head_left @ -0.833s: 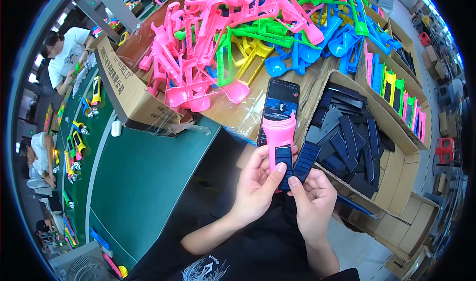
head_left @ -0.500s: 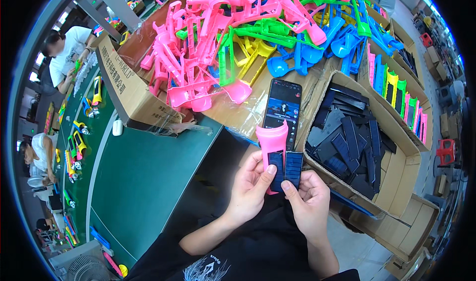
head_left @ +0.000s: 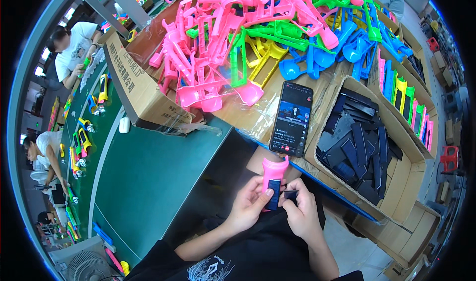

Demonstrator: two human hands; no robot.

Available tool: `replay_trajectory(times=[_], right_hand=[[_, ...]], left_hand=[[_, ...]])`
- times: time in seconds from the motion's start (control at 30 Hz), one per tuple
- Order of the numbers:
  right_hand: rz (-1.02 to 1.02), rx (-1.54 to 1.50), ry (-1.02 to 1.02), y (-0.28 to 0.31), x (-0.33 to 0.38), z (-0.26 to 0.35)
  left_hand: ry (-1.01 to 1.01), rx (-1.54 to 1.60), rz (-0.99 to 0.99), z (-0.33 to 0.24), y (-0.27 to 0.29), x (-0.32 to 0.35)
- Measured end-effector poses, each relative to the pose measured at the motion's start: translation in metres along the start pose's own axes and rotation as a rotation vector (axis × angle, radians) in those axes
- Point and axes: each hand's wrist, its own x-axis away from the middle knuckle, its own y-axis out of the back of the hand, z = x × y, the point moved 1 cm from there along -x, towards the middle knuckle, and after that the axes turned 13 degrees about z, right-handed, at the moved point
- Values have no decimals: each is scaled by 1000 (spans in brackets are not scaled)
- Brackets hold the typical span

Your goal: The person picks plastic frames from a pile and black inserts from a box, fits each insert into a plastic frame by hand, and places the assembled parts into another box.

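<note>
My left hand [head_left: 248, 205] is closed around a pink plastic housing [head_left: 275, 168] with a flared upper end, held above my lap. A dark solar panel [head_left: 273, 194] with fine lines lies along the housing's face, and my left thumb presses on its edge. Just to the right, my right hand [head_left: 303, 214] pinches a second dark panel [head_left: 290, 195] between thumb and fingers. That panel is tilted, so little of its face shows. The right fingertips are close beside the housing; whether they touch it I cannot tell.
A phone [head_left: 292, 117] lies on the cardboard beyond my hands. Behind it rises a heap of pink, green, yellow and blue housings [head_left: 218, 48]. A carton [head_left: 399, 174] of dark panels stands right. The green table [head_left: 148, 177] is left, with co-workers [head_left: 74, 48] along its far side.
Both hands have come lower in the picture with the housing, uncovering the phone's lower part. The panel in my right hand has turned from face-up to tilted. The whole view has shifted slightly.
</note>
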Motion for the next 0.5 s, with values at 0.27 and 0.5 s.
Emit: replay_trajectory(times=[0.27,0.5], right_hand=[[-126,-46,128,-3,-13,-9],[-234,146,143,-12,-17,-7]], left_hand=[[-51,33,-10,10,9,-10],[-63,42,2,10,16,-13]])
